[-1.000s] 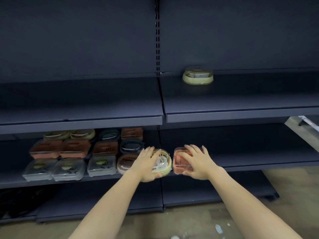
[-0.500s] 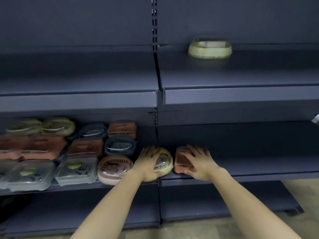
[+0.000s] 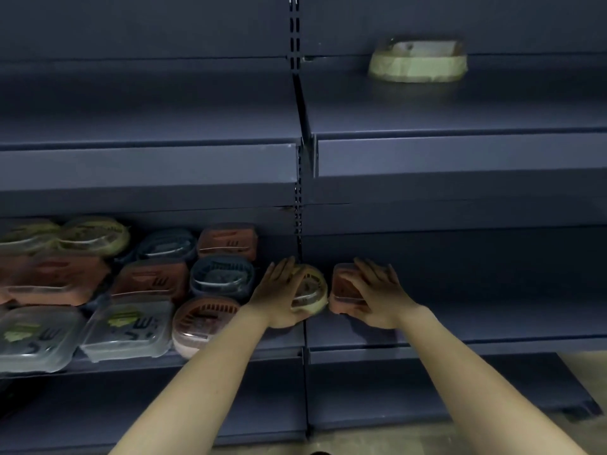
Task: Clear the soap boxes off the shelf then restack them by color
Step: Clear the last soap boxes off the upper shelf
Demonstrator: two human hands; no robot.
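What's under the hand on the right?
The right hand lies on top of a pink soap box, which sits on the dark shelf. The hand covers most of its lid, so what is inside stays hidden.

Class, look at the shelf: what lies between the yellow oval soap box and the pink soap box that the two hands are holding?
Nothing: in the head view only a narrow dark gap separates the yellow oval soap box from the pink soap box.

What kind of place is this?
Probably a shop aisle or stockroom: dark metal retail shelving with a slotted upright, and rows of packaged soap boxes laid out like stock.
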